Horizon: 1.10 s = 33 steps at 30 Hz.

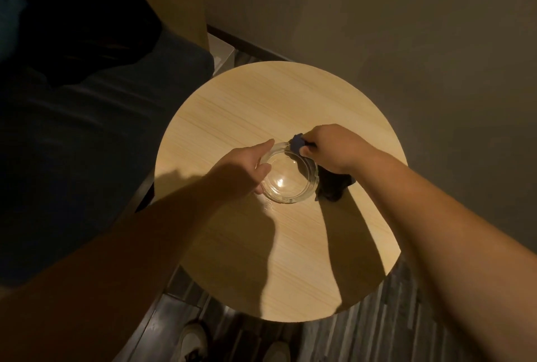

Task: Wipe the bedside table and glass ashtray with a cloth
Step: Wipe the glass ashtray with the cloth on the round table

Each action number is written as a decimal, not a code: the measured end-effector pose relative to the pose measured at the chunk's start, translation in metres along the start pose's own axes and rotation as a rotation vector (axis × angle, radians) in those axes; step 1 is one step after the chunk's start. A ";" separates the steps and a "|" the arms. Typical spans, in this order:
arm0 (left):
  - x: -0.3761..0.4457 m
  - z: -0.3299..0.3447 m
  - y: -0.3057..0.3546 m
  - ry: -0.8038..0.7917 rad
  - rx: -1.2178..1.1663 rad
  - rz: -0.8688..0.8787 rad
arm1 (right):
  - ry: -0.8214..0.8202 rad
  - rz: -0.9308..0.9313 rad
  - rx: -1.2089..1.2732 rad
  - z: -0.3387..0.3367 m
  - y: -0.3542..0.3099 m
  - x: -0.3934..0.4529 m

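A round clear glass ashtray stands near the middle of a round light-wood bedside table. My left hand grips the ashtray's left rim, thumb on the far edge and fingers on the near edge. My right hand is closed on a dark blue cloth and presses it against the far right rim of the ashtray. The rest of the cloth hangs in shadow below my right wrist, on the table beside the ashtray.
A dark bed or sofa fills the left side, close to the table's left edge. A grey wall stands behind and to the right. Dark plank floor and my two light shoes show below the table.
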<state>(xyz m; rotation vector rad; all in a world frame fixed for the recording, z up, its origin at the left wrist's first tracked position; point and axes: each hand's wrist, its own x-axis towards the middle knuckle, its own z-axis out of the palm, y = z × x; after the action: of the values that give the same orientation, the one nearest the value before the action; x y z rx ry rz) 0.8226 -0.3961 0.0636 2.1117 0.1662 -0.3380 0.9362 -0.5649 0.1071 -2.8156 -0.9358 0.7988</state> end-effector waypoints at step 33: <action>-0.043 0.025 0.008 0.231 0.797 0.044 | 0.297 0.275 0.228 0.059 -0.016 -0.047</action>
<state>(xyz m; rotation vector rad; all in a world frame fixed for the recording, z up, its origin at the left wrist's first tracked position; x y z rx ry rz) 0.7799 -0.4210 0.0707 2.9398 0.1300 -0.1361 0.8662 -0.5848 0.0817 -2.7842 -0.3945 0.4524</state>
